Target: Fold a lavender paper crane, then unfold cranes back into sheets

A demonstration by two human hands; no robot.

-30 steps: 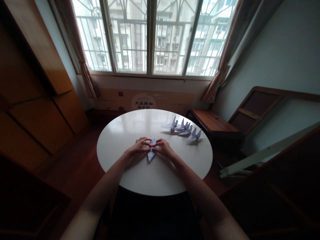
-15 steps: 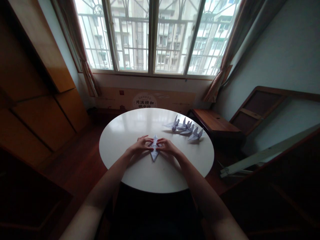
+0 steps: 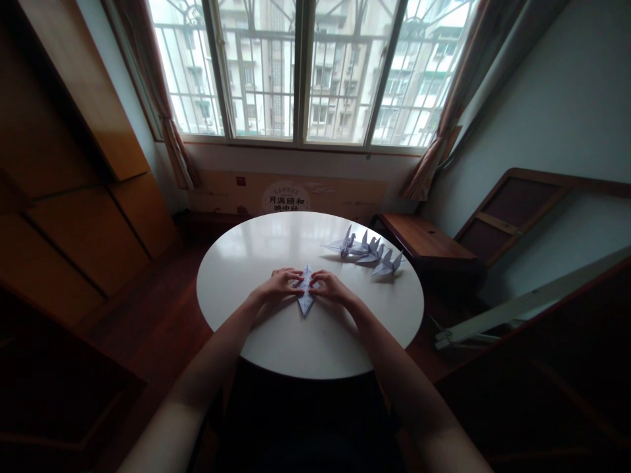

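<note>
Folded paper (image 3: 305,304) lies at the middle of white table (image 3: 246,240), one point toward table's near edge. Left hand (image 3: 280,284) at table's middle, fingertips on paper's left side; right hand (image 3: 332,287) same on its right side. Can't tell if either is pinching. Paper cranes (image 3: 371,253) bunched at table's far right, wooden bench (image 3: 424,236) beyond table's far-right rim
</note>
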